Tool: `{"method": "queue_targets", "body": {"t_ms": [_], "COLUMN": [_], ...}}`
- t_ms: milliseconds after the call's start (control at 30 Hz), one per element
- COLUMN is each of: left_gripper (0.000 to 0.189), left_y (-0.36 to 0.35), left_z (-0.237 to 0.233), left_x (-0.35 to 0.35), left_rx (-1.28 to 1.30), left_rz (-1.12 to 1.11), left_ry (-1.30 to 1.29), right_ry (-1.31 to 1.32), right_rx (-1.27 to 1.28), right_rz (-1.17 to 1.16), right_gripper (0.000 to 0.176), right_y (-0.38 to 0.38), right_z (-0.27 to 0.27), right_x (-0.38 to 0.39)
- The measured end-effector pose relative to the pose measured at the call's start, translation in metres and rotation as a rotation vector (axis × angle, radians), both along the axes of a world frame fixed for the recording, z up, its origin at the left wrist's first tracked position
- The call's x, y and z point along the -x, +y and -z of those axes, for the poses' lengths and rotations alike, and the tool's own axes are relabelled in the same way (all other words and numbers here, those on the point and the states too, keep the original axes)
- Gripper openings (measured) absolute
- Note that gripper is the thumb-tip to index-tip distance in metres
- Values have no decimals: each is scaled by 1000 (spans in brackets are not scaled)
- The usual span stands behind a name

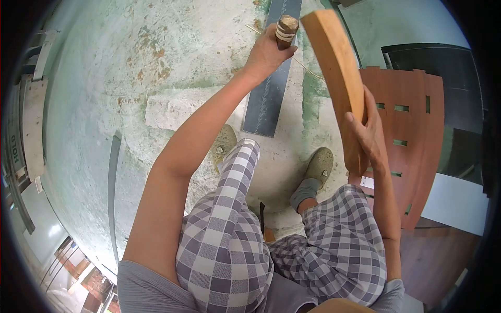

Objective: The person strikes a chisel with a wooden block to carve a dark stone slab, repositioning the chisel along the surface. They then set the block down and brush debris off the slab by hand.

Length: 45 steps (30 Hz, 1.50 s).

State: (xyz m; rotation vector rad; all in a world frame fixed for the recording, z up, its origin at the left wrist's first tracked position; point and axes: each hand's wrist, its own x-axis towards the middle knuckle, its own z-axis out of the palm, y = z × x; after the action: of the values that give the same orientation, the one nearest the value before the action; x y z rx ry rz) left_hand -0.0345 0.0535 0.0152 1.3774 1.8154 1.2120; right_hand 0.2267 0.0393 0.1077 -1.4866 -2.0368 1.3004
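Head view: you're seated, looking down past your knees at a stained concrete floor (pixel 104 62).
Left hand (pixel 267 52): clenched round a brown tool handle (pixel 286 30) — arm reaching forward, the handle's pale-banded end sticking up out of your fist. Working end is hidden, can't tell what tool it is.
Right hand (pixel 368 138): grasping a wooden piece (pixel 334 57) near its lower end, fingers wrapped over its edge.
Wooden piece: light brown, thick, slightly curved — held off the floor and tilted. Upper end sits just beside the tool handle; can't tell if they touch.
Dark strip (pixel 269 94): long, flat, grey, lying on the floor below your left hand and running away from your feet.
Slatted panel (pixel 412 130): reddish-brown, slotted, behind your right hand on the right side.
Feet: left shoe (pixel 224 145) and right shoe (pixel 319 166) on the floor, with the near end of the strip between them.
Trousers (pixel 224 235): grey-and-white check.
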Motion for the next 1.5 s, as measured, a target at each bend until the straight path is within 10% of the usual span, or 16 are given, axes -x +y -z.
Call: {"method": "queue_targets", "body": {"t_ms": [1500], "left_gripper": [31], "left_y": [-10], "left_z": [-1], "left_x": [2], "left_rx": [73], "left_rz": [74], "left_ry": [-27], "right_ry": [-129], "right_rx": [12], "right_rz": [-119], "right_gripper": [86], "right_y": [-7], "right_z": [-11], "right_x": [8]}}
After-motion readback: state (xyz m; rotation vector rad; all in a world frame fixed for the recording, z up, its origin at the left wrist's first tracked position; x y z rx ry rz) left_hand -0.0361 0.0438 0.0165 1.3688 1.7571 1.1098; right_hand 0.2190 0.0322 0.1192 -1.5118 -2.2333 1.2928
